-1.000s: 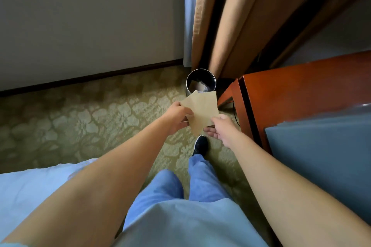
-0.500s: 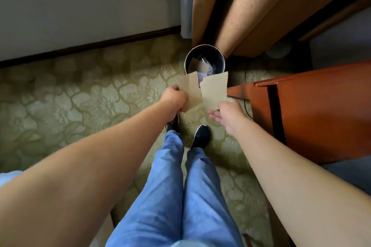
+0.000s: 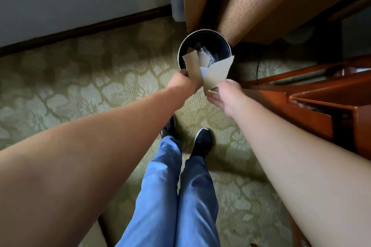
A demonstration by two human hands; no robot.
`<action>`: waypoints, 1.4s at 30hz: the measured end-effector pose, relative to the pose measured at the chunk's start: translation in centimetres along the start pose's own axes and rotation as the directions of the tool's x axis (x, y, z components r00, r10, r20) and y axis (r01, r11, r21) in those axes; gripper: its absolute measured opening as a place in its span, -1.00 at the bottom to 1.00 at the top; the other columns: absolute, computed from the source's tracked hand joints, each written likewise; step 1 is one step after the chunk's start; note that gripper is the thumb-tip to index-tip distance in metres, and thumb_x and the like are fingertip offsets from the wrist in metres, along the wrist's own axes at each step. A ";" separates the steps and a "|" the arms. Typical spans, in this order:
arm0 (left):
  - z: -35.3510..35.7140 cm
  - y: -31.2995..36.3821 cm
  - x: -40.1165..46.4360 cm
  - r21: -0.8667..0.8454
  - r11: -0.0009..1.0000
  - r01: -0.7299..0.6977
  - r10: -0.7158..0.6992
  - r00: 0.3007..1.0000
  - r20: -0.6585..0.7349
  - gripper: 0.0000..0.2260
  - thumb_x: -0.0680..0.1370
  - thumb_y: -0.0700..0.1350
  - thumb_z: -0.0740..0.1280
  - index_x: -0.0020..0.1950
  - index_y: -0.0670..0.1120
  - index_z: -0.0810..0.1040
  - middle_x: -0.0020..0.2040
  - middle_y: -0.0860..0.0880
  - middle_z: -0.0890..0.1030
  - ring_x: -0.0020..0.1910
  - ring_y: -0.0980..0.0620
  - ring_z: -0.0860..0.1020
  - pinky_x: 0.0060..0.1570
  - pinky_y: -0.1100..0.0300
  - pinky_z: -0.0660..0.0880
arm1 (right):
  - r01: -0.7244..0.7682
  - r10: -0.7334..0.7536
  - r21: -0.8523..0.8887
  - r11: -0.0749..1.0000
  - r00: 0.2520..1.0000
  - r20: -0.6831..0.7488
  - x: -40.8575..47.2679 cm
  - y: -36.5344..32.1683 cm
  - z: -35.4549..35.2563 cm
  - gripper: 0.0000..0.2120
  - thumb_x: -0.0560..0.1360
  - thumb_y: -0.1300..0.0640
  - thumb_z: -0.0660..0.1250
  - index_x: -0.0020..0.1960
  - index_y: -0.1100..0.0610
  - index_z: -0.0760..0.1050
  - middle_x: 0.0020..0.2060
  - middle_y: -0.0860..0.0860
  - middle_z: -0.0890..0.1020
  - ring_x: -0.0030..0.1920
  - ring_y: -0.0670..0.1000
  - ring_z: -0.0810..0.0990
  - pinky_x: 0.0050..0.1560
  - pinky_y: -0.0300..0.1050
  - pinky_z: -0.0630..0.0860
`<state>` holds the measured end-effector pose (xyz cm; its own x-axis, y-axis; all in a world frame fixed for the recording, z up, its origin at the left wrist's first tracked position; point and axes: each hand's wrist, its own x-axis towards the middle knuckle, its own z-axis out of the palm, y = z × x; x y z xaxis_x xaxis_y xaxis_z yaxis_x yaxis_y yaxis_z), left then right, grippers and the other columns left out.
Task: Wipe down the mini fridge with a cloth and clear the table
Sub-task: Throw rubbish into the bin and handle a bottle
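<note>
In the head view, the person stands on a patterned green carpet (image 3: 80, 90) and reaches both arms forward over a round dark waste bin (image 3: 204, 35) that stands on the floor by the foot of a tan curtain (image 3: 251, 0). The left hand (image 3: 181, 83) pinches a piece of brown paper (image 3: 192, 68) at its lower edge, with the fingers curled round it. The right hand (image 3: 224, 94) holds a second brown paper piece (image 3: 217, 72) by its lower corner; the thumb seems to press on it, while the other fingers lie rather straight below, so the exact grip there cannot be told for sure. Both pieces are held up in the air, just in front of the near rim of the bin and partly over its mouth, and they are close to each other, with a small white scrap (image 3: 202, 70) showing between them. Inside the bin some pale scraps of paper are already lying. At the right is the reddish wooden table (image 3: 321, 94), and below are blue trousers and dark shoes. The paper looks light and thin, a little stiff, because it stands upright from the fingers without folding. It is not fragile, and a light pinch at one edge is probably enough to carry it. Because it is so light, it may flutter when it is released, so the hands should probably be well over the mouth of the bin before they let go.
</note>
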<state>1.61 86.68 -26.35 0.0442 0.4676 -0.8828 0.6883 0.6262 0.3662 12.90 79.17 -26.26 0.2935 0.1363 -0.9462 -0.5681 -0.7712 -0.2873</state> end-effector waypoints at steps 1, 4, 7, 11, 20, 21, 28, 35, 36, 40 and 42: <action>0.0 -0.2 0.3 -0.019 1.000 -0.003 0.004 1.000 0.024 -0.53 0.58 -0.20 0.29 0.51 -0.13 0.40 0.16 -0.11 0.57 0.14 -0.13 0.60 0.26 -0.10 0.56 | -0.001 0.002 -0.014 1.000 1.000 0.010 0.2 -0.2 0.3 -0.67 0.64 0.28 0.12 0.34 0.07 0.45 0.17 0.11 0.64 -0.04 0.13 0.76 -0.08 -0.02 0.71; 0.2 -0.8 0.5 -0.026 1.000 0.000 0.001 0.999 0.039 -0.51 0.59 -0.21 0.28 0.54 -0.10 0.36 0.14 -0.07 0.53 0.05 -0.05 0.52 0.25 -0.02 0.56 | -0.003 0.006 -0.099 0.995 1.000 0.029 -0.4 -0.7 0.7 -0.79 0.65 0.27 0.17 0.02 -0.02 0.47 0.18 0.09 0.61 0.14 0.16 0.68 0.08 0.06 0.68; 0.0 -1.2 -0.9 -0.040 0.999 -0.011 0.013 0.998 0.055 -0.58 0.61 -0.23 0.28 0.48 -0.14 0.41 0.03 -0.03 0.53 0.02 -0.04 0.51 0.22 0.00 0.54 | -0.003 0.008 -0.143 0.990 0.999 0.038 -1.3 -0.2 0.6 -0.80 0.65 0.26 0.19 0.07 -0.02 0.49 0.15 0.08 0.60 0.16 0.15 0.67 0.09 0.06 0.68; -0.5 -2.0 -3.9 -0.083 0.997 -0.002 0.007 0.998 0.066 -0.62 0.62 -0.23 0.28 0.45 -0.14 0.45 0.05 -0.03 0.52 0.00 -0.02 0.52 0.24 0.00 0.54 | -0.018 0.027 -0.189 0.982 0.999 0.046 -4.2 0.6 0.1 -0.85 0.65 0.21 0.21 -0.02 0.02 0.48 0.16 0.09 0.63 0.10 0.11 0.70 0.11 0.04 0.67; -4.1 -1.0 -21.0 -0.248 0.968 0.049 -0.039 0.998 0.046 -0.69 0.65 -0.19 0.26 0.39 -0.02 0.50 -0.07 -0.03 0.58 -0.04 -0.03 0.56 0.13 0.03 0.60 | 0.052 -0.020 -0.313 0.948 0.995 0.102 -19.9 1.1 -2.6 -0.87 0.68 0.15 0.18 0.18 0.09 0.47 0.12 0.05 0.63 0.00 0.03 0.65 0.12 -0.02 0.66; -4.5 -1.0 -23.3 -0.276 0.960 0.042 -0.031 0.999 0.044 -0.70 0.66 -0.20 0.25 0.39 -0.02 0.50 -0.11 -0.02 0.56 -0.07 -0.01 0.55 0.07 0.08 0.59 | 0.063 -0.030 -0.308 0.949 0.994 0.110 -22.1 1.2 -3.0 -0.85 0.68 0.15 0.18 0.20 0.10 0.47 0.13 0.05 0.63 -0.01 0.03 0.65 0.12 -0.02 0.66; -6.4 -2.2 -36.6 -0.357 0.934 -0.019 0.020 1.000 0.001 -0.71 0.66 -0.17 0.24 0.37 -0.01 0.53 -0.09 0.03 0.57 0.00 0.02 0.60 0.12 0.07 0.60 | 0.132 -0.095 -0.238 0.962 0.982 0.160 -34.2 3.1 -5.3 -0.79 0.66 0.13 0.21 0.26 0.09 0.50 0.11 0.03 0.66 -0.07 -0.01 0.68 0.02 -0.07 0.68; -7.2 -5.6 -45.1 -0.338 0.933 -0.124 0.127 0.992 -0.012 -0.72 0.65 -0.18 0.23 0.35 -0.03 0.54 -0.08 0.02 0.58 -0.07 0.03 0.56 0.15 0.04 0.60 | 0.179 -0.160 -0.127 0.976 0.976 0.149 -42.6 8.5 -7.8 -0.82 0.67 0.13 0.21 0.23 0.11 0.50 0.12 0.04 0.66 0.02 0.02 0.69 0.03 -0.08 0.66; -7.2 -6.4 -46.2 -0.328 0.934 -0.139 0.145 0.989 -0.007 -0.72 0.65 -0.18 0.23 0.34 -0.03 0.55 -0.08 0.01 0.58 -0.06 0.02 0.56 0.16 0.03 0.60 | 0.192 -0.176 -0.109 0.975 0.975 0.139 -43.5 9.7 -8.3 -0.83 0.68 0.14 0.21 0.22 0.11 0.49 0.10 0.04 0.66 0.00 0.01 0.68 0.05 -0.07 0.65; -6.8 -10.7 -50.1 -0.273 0.940 -0.204 0.220 0.975 0.028 -0.73 0.64 -0.18 0.25 0.31 -0.04 0.58 0.02 -0.02 0.61 -0.05 0.01 0.57 0.15 0.04 0.60 | 0.241 -0.237 -0.036 0.970 0.967 0.093 -47.0 15.2 -10.3 -0.88 0.69 0.14 0.20 0.18 0.09 0.47 0.00 0.01 0.65 0.03 0.03 0.67 0.12 -0.03 0.66; -6.3 -13.2 -52.2 -0.267 0.935 -0.232 0.255 0.965 0.055 -0.75 0.64 -0.17 0.26 0.28 -0.04 0.59 0.07 -0.03 0.61 -0.04 0.00 0.57 0.18 0.01 0.59 | 0.259 -0.259 0.008 0.966 0.965 0.047 -48.7 18.3 -11.3 -0.89 0.68 0.14 0.21 0.17 0.10 0.47 0.01 0.02 0.66 0.01 0.03 0.68 0.05 -0.07 0.67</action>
<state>-14.30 57.93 16.75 0.2580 0.5770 -0.7749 0.4405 0.6436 0.6259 -3.08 51.37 16.20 0.3938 0.3609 -0.8454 -0.4785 -0.7048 -0.5237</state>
